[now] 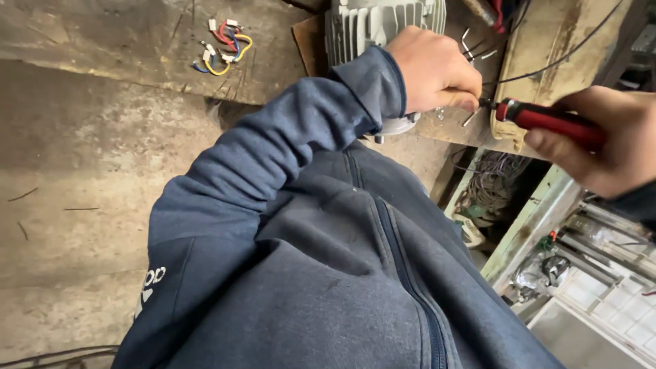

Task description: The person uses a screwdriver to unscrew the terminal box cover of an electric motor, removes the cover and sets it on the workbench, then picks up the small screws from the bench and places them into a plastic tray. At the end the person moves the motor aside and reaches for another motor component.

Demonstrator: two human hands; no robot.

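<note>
Right hand (608, 140) grips the screwdriver (550, 119), tip meeting the left hand (434, 68), whose closed fingers pinch a small fastener beside the motor (372, 24). Keep the shaft in line; press steadily.

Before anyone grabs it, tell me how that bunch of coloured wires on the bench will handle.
The bunch of coloured wires is thin and looped, so it would probably flop and sag when lifted. It looks light for its size and should slide easily across the worn bench top. The small end connectors may snag on each other, so it would likely come up as one tangle.
</note>
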